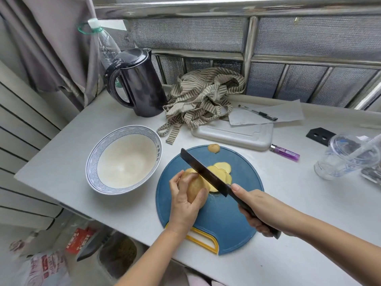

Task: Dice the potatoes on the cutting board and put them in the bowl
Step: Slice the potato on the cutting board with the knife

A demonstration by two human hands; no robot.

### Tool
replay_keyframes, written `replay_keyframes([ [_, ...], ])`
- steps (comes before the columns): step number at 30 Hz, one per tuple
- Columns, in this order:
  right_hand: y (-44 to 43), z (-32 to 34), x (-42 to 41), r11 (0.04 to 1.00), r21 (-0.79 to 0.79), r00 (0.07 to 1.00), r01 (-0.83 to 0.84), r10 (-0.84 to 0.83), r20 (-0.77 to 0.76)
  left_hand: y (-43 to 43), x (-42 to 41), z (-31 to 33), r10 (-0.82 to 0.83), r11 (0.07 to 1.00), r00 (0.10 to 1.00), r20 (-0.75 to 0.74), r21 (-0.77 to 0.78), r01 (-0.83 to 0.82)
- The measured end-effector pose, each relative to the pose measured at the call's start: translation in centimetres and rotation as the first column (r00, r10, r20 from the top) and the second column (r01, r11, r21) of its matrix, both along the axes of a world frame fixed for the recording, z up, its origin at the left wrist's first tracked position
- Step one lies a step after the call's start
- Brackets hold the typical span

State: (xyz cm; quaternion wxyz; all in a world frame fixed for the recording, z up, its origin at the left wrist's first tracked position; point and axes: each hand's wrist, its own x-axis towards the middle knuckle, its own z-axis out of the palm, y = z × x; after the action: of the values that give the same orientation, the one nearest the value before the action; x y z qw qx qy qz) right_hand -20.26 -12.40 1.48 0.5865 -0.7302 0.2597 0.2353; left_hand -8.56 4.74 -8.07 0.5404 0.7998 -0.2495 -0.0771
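So that it cannot roll, the potato (194,184) is clasped on the cutting board (223,215) by the left grip (184,200), while the knife (203,173) is grasped by the right grip (257,211); the bowl (93,162) is set just left for transfer.

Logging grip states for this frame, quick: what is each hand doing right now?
Left hand: closed, holding the potato on the cutting board.
Right hand: closed, holding the knife by its handle.
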Motion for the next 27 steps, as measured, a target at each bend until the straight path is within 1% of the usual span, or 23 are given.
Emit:
replay_keyframes([
  [8,0.4,-0.4,-0.6,1.000,-0.013,1.000,-0.013,0.013,-0.017,-0.2,0.1,-0.7,0.032,0.999,0.999,0.031,-0.019,-0.032],
  [13,0.9,-0.9,-0.5,1.000,0.020,0.999,-0.001,0.002,-0.037,-0.3,0.1,-1.1,0.037,0.999,0.998,0.042,-0.018,-0.036],
  [18,1.3,-1.2,-0.1,1.000,0.019,1.000,-0.007,0.008,-0.027,-0.1,0.2,-1.3,0.038,0.999,0.999,0.039,-0.028,-0.037],
  [24,1.6,-1.7,0.5,1.000,0.009,0.999,-0.001,0.001,-0.034,-0.1,0.4,-1.3,0.037,0.999,0.999,0.039,-0.027,-0.036],
  [27,1.8,-2.1,1.1,1.000,-0.003,0.999,-0.004,0.004,-0.037,-0.2,0.5,-1.3,0.045,0.999,0.997,0.063,-0.016,-0.044],
])
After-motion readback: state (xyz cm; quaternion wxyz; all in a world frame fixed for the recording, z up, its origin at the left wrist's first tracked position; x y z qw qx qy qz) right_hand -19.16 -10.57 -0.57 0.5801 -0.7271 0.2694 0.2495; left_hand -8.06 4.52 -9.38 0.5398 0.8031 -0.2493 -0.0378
